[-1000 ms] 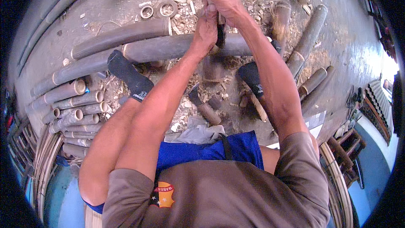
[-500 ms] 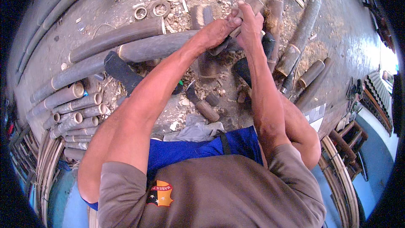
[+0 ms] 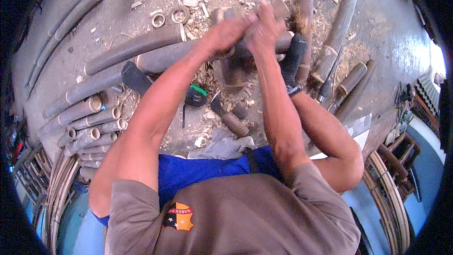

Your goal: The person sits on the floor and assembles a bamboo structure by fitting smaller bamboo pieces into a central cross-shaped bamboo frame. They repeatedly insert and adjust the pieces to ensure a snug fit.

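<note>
My left hand (image 3: 230, 34) and my right hand (image 3: 266, 27) come together at the upper middle, over a thick dark bamboo pole (image 3: 165, 55). Both are closed around a brownish piece (image 3: 281, 7) whose end shows beyond my right hand. Motion blur hides its kind. The pole slants across from the lower left to beside my right foot (image 3: 293, 57), in a dark sock. My other socked foot (image 3: 137, 78) lies along the pole's near side. Beneath the hands, a short bamboo section (image 3: 233, 73) crosses under the pole.
Near my legs lie a black-green tape measure (image 3: 196, 94) and a wooden-handled blade (image 3: 231, 120). Cut bamboo tubes (image 3: 92, 134) are stacked at left; more poles (image 3: 339, 33) lie right. Wood chips (image 3: 193, 1) and bamboo rings (image 3: 179, 15) litter the floor.
Both hands have shifted slightly left and are more blurred. My right forearm has swung left, baring more of my right foot and the pole's right end. The tape measure shows more fully.
</note>
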{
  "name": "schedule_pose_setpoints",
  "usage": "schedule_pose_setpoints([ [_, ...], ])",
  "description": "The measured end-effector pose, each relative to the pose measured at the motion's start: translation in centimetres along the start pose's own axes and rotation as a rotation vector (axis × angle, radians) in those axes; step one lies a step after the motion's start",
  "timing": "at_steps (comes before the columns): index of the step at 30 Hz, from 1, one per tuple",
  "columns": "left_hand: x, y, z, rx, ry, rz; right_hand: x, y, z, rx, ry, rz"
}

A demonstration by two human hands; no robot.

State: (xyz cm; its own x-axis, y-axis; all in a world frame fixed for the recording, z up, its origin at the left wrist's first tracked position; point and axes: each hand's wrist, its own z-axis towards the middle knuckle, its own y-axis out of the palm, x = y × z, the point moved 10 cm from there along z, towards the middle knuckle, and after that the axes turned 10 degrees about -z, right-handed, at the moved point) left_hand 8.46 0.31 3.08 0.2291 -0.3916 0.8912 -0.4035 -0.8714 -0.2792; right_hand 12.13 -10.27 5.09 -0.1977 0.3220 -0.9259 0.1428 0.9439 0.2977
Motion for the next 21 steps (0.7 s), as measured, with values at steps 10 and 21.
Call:
schedule_pose_setpoints([
  [10,-3.3,-5.2,-11.4,0.874,0.104,-0.297,1.9,15.2,-3.0,-0.582,-0.137,-0.760],
  [21,-14.8,2.9,-15.1,1.256,-0.004,-0.349,4.1,19.3,-11.1,-1.106,-0.284,-1.022],
])
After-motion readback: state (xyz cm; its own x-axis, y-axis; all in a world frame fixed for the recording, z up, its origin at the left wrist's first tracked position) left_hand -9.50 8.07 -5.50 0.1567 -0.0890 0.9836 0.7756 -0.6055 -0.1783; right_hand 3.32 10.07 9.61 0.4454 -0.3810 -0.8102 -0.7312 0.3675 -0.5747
